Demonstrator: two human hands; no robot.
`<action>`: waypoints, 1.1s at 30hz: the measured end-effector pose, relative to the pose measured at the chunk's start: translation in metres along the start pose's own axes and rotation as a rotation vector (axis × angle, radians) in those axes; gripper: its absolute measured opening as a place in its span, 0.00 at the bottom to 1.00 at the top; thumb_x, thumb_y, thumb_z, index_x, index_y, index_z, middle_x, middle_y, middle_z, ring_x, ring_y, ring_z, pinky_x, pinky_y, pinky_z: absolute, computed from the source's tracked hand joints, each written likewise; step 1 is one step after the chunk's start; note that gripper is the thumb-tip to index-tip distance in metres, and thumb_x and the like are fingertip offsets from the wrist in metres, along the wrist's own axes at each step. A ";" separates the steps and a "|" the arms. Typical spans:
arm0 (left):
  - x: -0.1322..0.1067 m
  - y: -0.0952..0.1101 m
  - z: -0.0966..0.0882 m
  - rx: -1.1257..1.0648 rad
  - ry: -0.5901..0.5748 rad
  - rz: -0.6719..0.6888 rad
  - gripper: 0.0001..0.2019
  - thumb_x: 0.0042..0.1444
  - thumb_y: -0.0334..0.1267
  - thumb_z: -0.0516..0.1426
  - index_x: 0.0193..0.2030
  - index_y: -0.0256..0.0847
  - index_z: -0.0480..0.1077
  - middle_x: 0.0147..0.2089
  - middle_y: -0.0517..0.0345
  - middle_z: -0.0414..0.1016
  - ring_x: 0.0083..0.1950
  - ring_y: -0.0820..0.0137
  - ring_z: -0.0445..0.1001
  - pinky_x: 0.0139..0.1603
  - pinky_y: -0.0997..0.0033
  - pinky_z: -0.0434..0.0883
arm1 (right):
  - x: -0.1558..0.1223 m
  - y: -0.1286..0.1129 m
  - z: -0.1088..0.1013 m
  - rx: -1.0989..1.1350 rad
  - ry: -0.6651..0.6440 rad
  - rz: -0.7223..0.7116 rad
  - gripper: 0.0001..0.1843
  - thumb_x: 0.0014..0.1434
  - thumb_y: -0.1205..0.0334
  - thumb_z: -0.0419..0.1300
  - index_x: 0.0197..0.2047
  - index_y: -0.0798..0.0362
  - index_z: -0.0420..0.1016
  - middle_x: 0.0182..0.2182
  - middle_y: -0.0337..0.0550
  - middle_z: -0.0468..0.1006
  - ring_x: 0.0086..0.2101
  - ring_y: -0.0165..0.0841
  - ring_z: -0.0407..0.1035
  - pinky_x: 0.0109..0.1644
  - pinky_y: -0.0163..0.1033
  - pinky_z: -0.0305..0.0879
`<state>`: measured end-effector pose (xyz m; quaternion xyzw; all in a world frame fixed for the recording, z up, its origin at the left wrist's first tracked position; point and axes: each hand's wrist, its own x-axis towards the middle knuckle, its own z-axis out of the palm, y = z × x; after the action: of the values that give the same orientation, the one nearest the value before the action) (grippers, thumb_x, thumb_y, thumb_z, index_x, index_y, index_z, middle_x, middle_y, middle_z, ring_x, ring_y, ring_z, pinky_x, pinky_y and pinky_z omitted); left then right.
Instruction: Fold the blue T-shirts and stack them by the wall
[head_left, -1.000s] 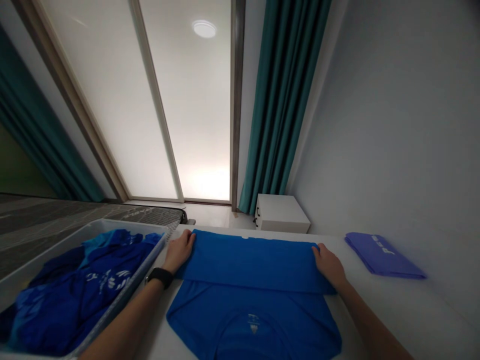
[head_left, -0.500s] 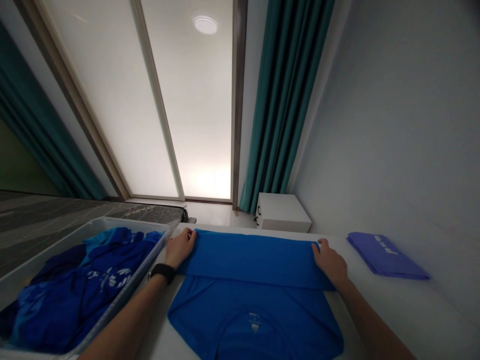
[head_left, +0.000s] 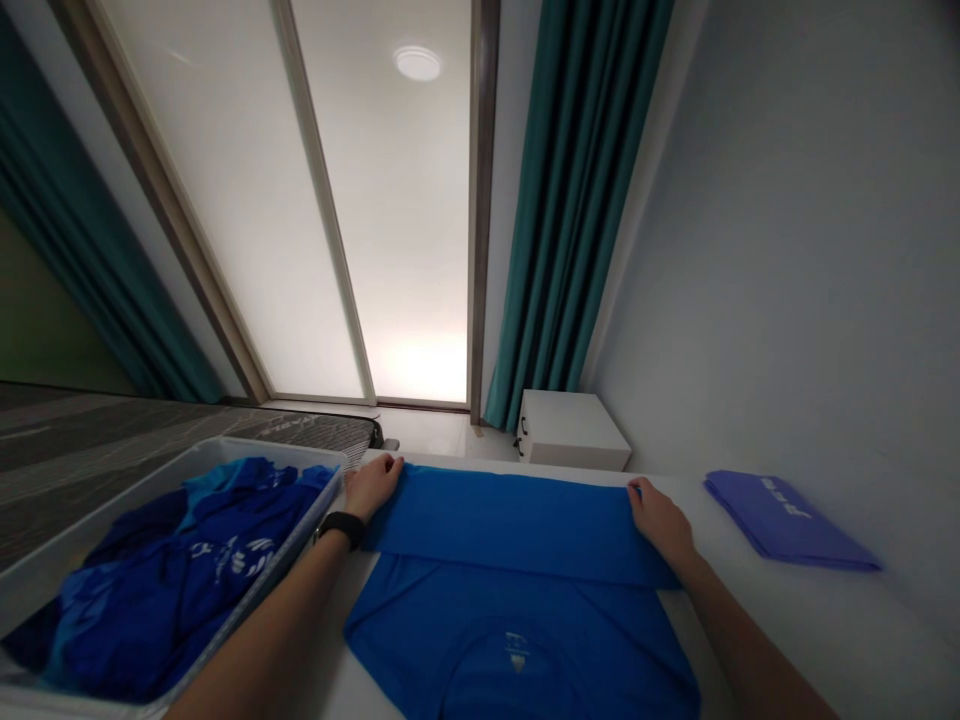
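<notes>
A blue T-shirt (head_left: 517,605) lies on the white table, its neckline with a printed white label towards me. Its far part is folded over in a wide straight band. My left hand (head_left: 373,487), with a black watch (head_left: 343,526) on the wrist, pinches the far left corner of that band. At the far right corner, my right hand (head_left: 661,520) has its fingers closed on the folded edge. The shirt's lower end runs out of view at the bottom.
Left of the shirt stands a white plastic bin (head_left: 281,452) full of crumpled blue clothes (head_left: 187,570). A folded purple garment (head_left: 787,518) lies on the right side of the table (head_left: 810,640). A white cabinet (head_left: 574,425) stands beyond the far edge.
The whole view has shifted slightly, so everything sits a little further right and lower. Both hands keep their hold on the shirt's far corners.
</notes>
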<state>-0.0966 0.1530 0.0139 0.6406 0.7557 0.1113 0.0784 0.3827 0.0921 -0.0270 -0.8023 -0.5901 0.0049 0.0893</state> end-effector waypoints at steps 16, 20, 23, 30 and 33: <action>0.004 0.002 0.009 -0.026 0.070 -0.099 0.22 0.68 0.44 0.38 0.43 0.39 0.71 0.47 0.41 0.79 0.53 0.51 0.75 0.54 0.50 0.63 | 0.010 0.002 -0.005 0.099 0.018 0.103 0.21 0.69 0.62 0.37 0.53 0.51 0.68 0.45 0.48 0.79 0.42 0.39 0.75 0.40 0.39 0.64; 0.003 0.001 0.011 -0.017 0.078 -0.093 0.22 0.68 0.45 0.39 0.42 0.39 0.71 0.45 0.42 0.80 0.51 0.50 0.76 0.54 0.48 0.62 | 0.011 0.001 -0.004 0.060 0.020 0.111 0.21 0.69 0.62 0.37 0.55 0.52 0.67 0.41 0.50 0.80 0.40 0.40 0.76 0.39 0.40 0.64; 0.004 0.000 0.010 -0.012 0.087 -0.084 0.21 0.68 0.45 0.40 0.42 0.39 0.71 0.44 0.42 0.80 0.50 0.50 0.76 0.54 0.49 0.63 | 0.008 -0.001 -0.006 0.032 0.035 0.092 0.21 0.69 0.61 0.38 0.56 0.52 0.66 0.42 0.52 0.79 0.42 0.41 0.75 0.41 0.41 0.65; -0.028 0.036 0.005 0.041 0.339 0.356 0.16 0.65 0.37 0.46 0.55 0.36 0.68 0.56 0.43 0.73 0.59 0.54 0.69 0.57 0.53 0.64 | -0.032 -0.060 -0.016 -0.126 0.232 -0.342 0.23 0.68 0.64 0.40 0.59 0.60 0.68 0.52 0.57 0.74 0.53 0.44 0.66 0.56 0.48 0.60; -0.058 0.074 0.019 0.064 0.222 0.840 0.20 0.67 0.41 0.46 0.62 0.42 0.64 0.64 0.50 0.67 0.65 0.60 0.63 0.64 0.57 0.61 | -0.055 -0.103 -0.009 -0.031 0.126 -0.599 0.26 0.69 0.60 0.40 0.66 0.57 0.61 0.61 0.52 0.68 0.60 0.40 0.59 0.64 0.47 0.52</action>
<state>-0.0117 0.1085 0.0141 0.8788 0.4362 0.1781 -0.0753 0.2696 0.0688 -0.0080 -0.5927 -0.7937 -0.0806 0.1108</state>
